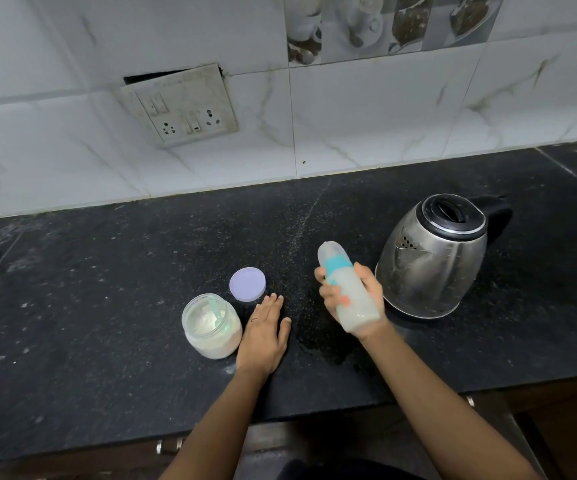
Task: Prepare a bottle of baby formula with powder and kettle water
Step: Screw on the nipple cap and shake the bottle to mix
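Bottle [349, 292] held over a black speckled counter [107, 306] under a white tiled wall [384, 133].
A socket plate [179, 105] is seen upper left, a steel kettle [432, 258] at right. The bottle, right of centre, is tilted, capped, teal-collared and milky, and is wrapped by the curled fingers of the right hand [373, 296]. The left hand [264, 334] is laid flat, fingers straight, beside the open jar [211, 327] and lid [247, 284].

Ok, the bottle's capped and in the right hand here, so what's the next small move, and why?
Probably a shake of the bottle to mix it. The right hand grips it off the counter, tilted, cap on, contents cloudy white. The powder jar stands open with its scoop inside, lid beside it, left hand flat on the counter; closing it can likely wait.
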Demonstrator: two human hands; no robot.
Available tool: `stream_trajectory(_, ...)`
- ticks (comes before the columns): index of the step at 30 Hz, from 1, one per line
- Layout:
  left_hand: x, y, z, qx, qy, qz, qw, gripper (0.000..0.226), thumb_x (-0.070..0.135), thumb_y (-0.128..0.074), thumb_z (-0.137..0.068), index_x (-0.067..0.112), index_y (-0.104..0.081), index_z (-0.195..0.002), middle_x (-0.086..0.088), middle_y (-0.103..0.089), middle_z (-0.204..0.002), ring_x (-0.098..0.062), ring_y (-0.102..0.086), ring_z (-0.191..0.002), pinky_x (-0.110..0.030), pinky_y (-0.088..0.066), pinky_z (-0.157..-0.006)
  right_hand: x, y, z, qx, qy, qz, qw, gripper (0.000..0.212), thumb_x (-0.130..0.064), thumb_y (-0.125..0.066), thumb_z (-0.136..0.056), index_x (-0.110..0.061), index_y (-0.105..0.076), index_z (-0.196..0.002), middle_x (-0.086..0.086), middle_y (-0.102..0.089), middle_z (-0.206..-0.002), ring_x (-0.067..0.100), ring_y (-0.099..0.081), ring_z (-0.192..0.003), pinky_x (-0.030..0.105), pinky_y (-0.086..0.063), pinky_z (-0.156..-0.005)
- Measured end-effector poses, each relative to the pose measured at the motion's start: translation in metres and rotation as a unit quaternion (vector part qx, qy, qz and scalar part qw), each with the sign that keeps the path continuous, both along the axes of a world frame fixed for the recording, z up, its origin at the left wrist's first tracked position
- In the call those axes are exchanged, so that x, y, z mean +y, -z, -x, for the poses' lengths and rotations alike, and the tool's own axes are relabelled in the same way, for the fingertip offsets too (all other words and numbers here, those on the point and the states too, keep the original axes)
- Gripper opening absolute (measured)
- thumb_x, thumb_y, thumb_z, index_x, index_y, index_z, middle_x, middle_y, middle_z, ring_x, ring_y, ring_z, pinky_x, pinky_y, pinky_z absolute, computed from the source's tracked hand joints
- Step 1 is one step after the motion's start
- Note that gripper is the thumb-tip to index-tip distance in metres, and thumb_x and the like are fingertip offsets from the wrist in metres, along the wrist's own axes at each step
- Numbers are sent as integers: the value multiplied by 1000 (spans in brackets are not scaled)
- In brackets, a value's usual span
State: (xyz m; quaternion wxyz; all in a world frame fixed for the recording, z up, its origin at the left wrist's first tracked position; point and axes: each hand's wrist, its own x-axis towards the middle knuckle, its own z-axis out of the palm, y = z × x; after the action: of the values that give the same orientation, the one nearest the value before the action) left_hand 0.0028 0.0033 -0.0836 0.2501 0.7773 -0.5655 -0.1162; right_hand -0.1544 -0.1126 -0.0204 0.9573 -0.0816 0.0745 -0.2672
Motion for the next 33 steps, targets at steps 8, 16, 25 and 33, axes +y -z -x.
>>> stream_trajectory(8,2,1,0,-2,0,3,1000,48,30,-42,-100,16,-38,-145,-3,-34,-153,-15,-25,-144,-26,-12,-118,-2,-8,1,-39,6,-26,999,56,-16,-71,-76,3,-46,-122,19,-55,-106,23,-58,-71,28,-52,-59)
stream_trajectory(16,1,1,0,-4,-2,1,1000,49,31,-43,-99,17,-37,-145,-1,-32,-154,-14,-24,-144,-26,-12,-118,-3,-27,-6,-29,26,-20,999,64,-20,-76,-72,0,-43,-123,14,-50,-107,20,-61,-74,27,-55,-66)
stream_trajectory(25,0,3,0,-13,-1,-6,1000,52,37,-36,-97,16,-36,-145,-3,-33,-154,-16,-25,-144,-26,-11,-118,1,-31,4,-10,-10,135,991,57,-24,-70,-77,-3,-44,-124,14,-55,-107,18,-58,-71,26,-50,-57)
stream_trajectory(33,-1,2,0,-10,-4,-2,1000,49,33,-42,-100,18,-36,-146,-1,-31,-154,-15,-23,-144,-24,-9,-118,4,-21,6,11,-29,90,995,82,-26,-79,-76,-8,-26,-135,18,-58,-111,24,-62,-79,33,-57,-66)
